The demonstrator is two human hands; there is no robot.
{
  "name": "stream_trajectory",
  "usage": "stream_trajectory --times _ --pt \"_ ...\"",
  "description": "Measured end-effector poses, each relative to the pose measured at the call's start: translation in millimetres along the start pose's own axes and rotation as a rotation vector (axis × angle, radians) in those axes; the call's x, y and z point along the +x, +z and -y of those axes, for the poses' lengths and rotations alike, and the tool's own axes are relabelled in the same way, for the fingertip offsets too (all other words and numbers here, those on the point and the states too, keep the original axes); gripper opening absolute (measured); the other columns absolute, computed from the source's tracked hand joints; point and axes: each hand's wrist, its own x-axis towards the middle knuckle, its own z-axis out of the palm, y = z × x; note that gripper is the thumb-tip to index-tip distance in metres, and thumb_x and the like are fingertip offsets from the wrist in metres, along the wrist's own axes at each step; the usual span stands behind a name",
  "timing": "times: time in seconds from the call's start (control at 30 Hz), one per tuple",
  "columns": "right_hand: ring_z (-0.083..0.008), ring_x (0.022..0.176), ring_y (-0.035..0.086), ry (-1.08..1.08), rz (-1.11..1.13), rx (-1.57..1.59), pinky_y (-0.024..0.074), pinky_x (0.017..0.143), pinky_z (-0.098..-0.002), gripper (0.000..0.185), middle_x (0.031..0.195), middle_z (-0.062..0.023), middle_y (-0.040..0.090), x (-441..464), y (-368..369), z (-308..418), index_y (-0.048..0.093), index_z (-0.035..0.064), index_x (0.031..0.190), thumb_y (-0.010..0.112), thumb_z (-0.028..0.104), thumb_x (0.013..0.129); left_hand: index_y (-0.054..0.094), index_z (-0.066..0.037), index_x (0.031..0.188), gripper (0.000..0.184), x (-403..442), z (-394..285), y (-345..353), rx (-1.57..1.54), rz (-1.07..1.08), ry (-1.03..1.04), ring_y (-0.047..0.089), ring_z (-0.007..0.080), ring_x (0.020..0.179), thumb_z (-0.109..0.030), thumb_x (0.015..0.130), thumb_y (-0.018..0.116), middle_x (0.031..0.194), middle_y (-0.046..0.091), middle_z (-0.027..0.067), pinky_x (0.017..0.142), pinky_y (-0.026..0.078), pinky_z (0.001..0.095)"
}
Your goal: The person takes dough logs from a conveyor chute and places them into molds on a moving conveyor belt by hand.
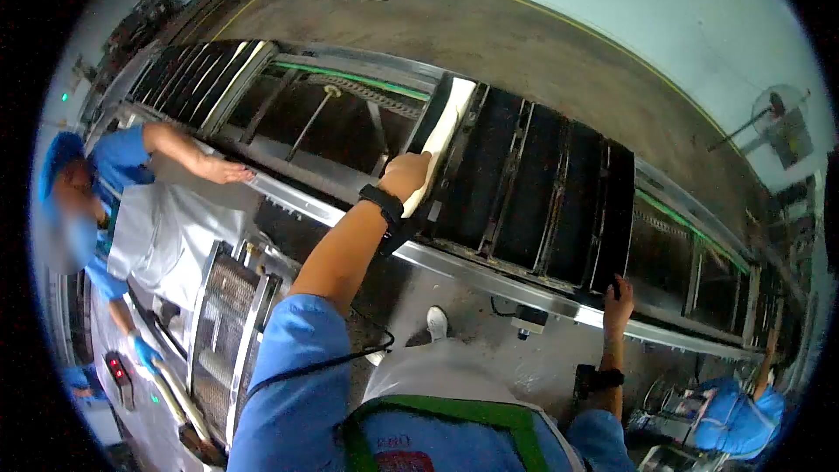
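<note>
A long pale strip, which looks like dough (452, 114), lies in a narrow black trough at the left end of a set of black baking moulds (516, 183). My left hand (406, 177), wearing a dark wristband, rests on the strip with its fingers curled. Part of the strip shows above the hand and part below it. At the near right corner of the moulds, my right hand (619, 299) has its fingers bent round the edge. The moulds lie across the metal rails of a conveyor (542, 288).
Farther left on the conveyor, another black mould set (197, 79) holds pale strips. A co-worker's bare hand (229, 171) reaches to the near rail there; their gloved hand (146, 357) is lower down. A mesh-sided metal frame (225, 315) stands by them. Another person (738, 415) is at right.
</note>
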Motion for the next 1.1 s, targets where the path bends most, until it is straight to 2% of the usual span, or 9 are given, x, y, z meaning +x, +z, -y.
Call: stream_trajectory --times 0.1,0.17,0.23,0.33,0.53,0.63,0.8,0.87,1.1 --pt "-0.029 0.091 0.049 0.002 0.053 0.089 0.0394 0.078 -0.0347 0.026 0.095 -0.0161 0.052 -2 0 39 0.053 0.0013 0.1 0.052 0.004 0.074 0.049 -0.003 0.089 0.017 -21 16 -11 -0.001 -0.044 -0.024 0.056 0.0326 0.074 -0.009 0.074 0.044 0.077 0.057 0.0167 0.062 0.045 0.0398" --pt "-0.0289 0.08 0.053 -0.394 -0.091 -0.066 0.0415 0.071 -0.0327 0.029 0.087 -0.014 0.055 0 23 42 0.051 0.0028 0.102 0.053 0.006 0.073 0.049 -0.004 0.095 0.022 -28 31 -14 0.0 -0.026 -0.157 0.057 0.0321 0.068 -0.011 0.075 0.043 0.076 0.057 0.0161 0.06 0.045 0.0398" --pt "-0.0296 0.083 0.051 -0.408 0.035 -0.071 0.0414 0.072 -0.0348 0.032 0.093 -0.0151 0.054 2 32 76 0.05 0.0046 0.104 0.055 0.011 0.074 0.05 -0.005 0.097 0.025 -46 52 -6 0.042 -0.059 -0.225 0.056 0.0301 0.073 -0.011 0.074 0.044 0.081 0.057 0.0138 0.063 0.045 0.0379" --pt "-0.0307 0.092 0.047 -0.346 0.211 0.057 0.0376 0.078 -0.0384 0.035 0.099 -0.017 0.051 -5 51 130 0.048 0.0052 0.105 0.056 0.019 0.074 0.049 -0.007 0.102 0.033 -107 72 -3 0.016 -0.425 -0.204 0.048 0.0258 0.092 -0.014 0.069 0.049 0.095 0.052 0.01 0.073 0.041 0.0357" --pt "-0.0333 0.093 0.044 -0.704 0.305 0.044 0.0332 0.081 -0.0402 0.021 0.095 -0.0169 0.051 -13 116 219 0.054 0.0031 0.086 0.056 0.02 0.073 0.051 -0.008 0.097 0.031 -285 142 42 -0.098 -0.387 -0.315 0.043 0.0266 0.098 -0.017 0.068 0.053 0.102 0.048 0.0106 0.078 0.04 0.0362" --pt "-0.0332 0.09 0.044 -0.831 0.471 0.022 0.0323 0.081 -0.0408 0.02 0.091 -0.0165 0.051 -15 149 266 0.054 0.0035 0.087 0.055 0.017 0.073 0.052 -0.008 0.095 0.029 -386 166 66 -0.103 -0.232 -0.644 0.043 0.0278 0.097 -0.018 0.068 0.053 0.102 0.048 0.0106 0.078 0.039 0.037" --pt "-0.0319 0.085 0.045 -1.038 0.263 -0.071 0.0349 0.076 -0.042 0.02 0.082 -0.0151 0.05 -31 177 308 0.052 0.0048 0.089 0.055 0.017 0.073 0.052 -0.008 0.099 0.034 -540 174 108 -0.11 -0.322 -1.125 0.04 0.0289 0.101 -0.026 0.071 0.055 0.108 0.045 0.0115 0.083 0.036 0.0374" --pt "-0.032 0.089 0.045 -0.861 0.246 -0.397 0.0382 0.074 -0.042 0.025 0.09 -0.0151 0.051 -49 185 345 0.052 0.0053 0.096 0.052 0.018 0.075 0.047 -0.005 0.103 0.041 -599 191 122 -0.163 -0.368 -1.277 0.039 0.0325 0.101 -0.026 0.07 0.056 0.108 0.044 0.0156 0.084 0.035 0.0381" --pt "-0.0328 0.082 0.048 -0.966 0.222 -0.448 0.0409 0.067 -0.043 0.028 0.088 -0.0152 0.052 -38 228 381 0.052 0.0094 0.1 0.045 0.027 0.08 0.041 0.0 0.107 0.053 -705 220 169 -0.253 -0.529 -1.715 0.037 0.0381 0.102 -0.025 0.065 0.058 0.109 0.039 0.0254 0.086 0.032 0.0427"
